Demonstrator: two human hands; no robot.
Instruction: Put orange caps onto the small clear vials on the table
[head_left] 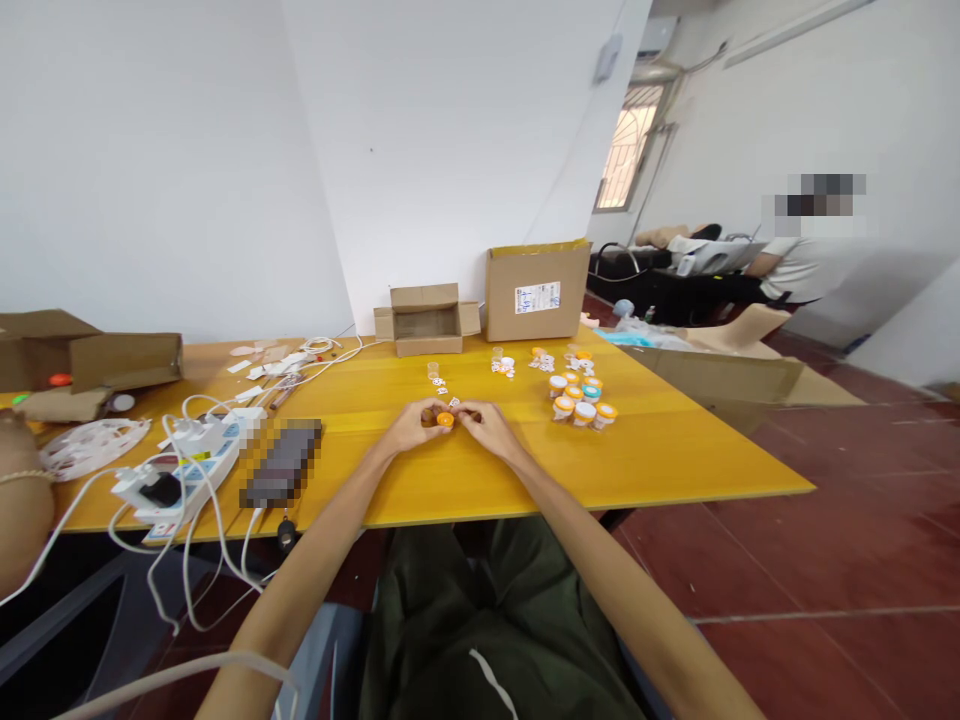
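My left hand (412, 426) is closed round a small jar with an orange lid (445, 419), low over the table. My right hand (487, 428) meets it from the other side, fingertips pinched close to the lid. A small white piece with dark marks (454, 402) shows at the right fingertips; whether they grip it or only touch it is unclear. Just beyond the hands lie a few more white marked pieces (440, 384) and a clear open cup (433, 370). To the right stands a group of small jars with orange, white and blue lids (576, 405).
Small heaps of white pieces (543, 362) lie farther back. Behind them are an open carton (427, 330) and a taller box (536, 295). A power strip (217, 460) with tangled cables and a phone (283, 465) occupy the left. Another person's arm (22, 490) reaches in there.
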